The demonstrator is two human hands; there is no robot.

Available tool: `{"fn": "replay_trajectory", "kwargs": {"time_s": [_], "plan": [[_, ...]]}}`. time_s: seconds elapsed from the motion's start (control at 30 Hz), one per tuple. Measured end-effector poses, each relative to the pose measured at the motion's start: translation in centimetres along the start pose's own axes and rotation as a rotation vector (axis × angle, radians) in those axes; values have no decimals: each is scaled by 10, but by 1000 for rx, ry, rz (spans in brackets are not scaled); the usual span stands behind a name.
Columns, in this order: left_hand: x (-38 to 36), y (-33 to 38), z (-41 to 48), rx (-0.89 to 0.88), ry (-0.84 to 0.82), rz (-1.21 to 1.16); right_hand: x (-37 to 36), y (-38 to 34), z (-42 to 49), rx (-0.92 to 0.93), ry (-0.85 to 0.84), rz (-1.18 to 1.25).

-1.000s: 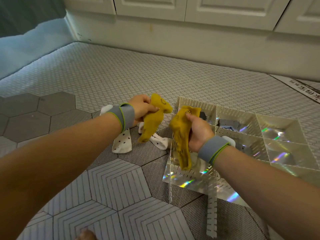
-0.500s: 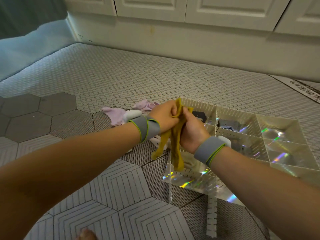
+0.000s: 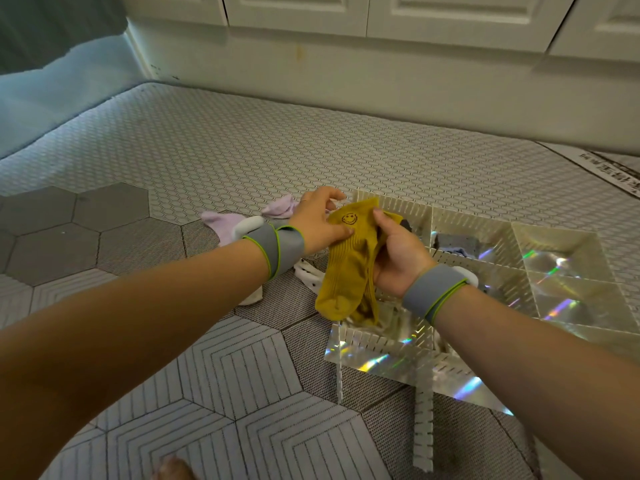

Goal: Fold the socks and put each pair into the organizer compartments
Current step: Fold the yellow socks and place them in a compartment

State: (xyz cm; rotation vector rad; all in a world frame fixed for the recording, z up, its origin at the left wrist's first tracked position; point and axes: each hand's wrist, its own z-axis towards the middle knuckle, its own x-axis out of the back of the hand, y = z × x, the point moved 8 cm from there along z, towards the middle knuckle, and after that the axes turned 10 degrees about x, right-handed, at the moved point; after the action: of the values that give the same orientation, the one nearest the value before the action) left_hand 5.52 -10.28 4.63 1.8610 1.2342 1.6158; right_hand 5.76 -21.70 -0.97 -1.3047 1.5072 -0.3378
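Two mustard-yellow socks [image 3: 349, 268] hang together, one laid against the other, in the air over the near left corner of the organizer [image 3: 464, 223], toes down. The right hand [image 3: 398, 254] has its grip clamped on them at the cuff end, thumb on top beside the stitched smiley face [image 3: 349, 218], fingers wrapped behind. The left hand [image 3: 318, 223] rests its thumb on the front sock just below the smiley. Its grip is apart, the fingers loosely arched above the cuff and off the fabric. Both wrists wear grey bands [image 3: 277, 247] edged in green. One dark grey sock [image 3: 457, 242] lies in a far compartment. Left of the organizer, on the hexagon-patterned mat [image 3: 207, 358], lie a lilac sock [image 3: 221, 223] and a white dotted sock [image 3: 308, 271], both partly hidden by the left wrist.
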Motion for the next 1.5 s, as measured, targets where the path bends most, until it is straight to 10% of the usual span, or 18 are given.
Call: {"fn": "replay_trajectory", "kwargs": {"time_s": [0.47,0.77,1.03,1.3,1.5], "plan": [[48,-22,9,230,257,-73,21,-27,2,194,215,-126],[-1,7,-5,265,-135,-570,-10,-22,0,240,68,-175],[-11,21,-7,175,-262,-530,-37,-17,-10,228,-328,-161],[16,21,4,12,18,-389,-10,-20,-4,114,-81,-97],[-30,-2,-6,234,-386,-537,-15,-22,-4,80,-70,97]]}}
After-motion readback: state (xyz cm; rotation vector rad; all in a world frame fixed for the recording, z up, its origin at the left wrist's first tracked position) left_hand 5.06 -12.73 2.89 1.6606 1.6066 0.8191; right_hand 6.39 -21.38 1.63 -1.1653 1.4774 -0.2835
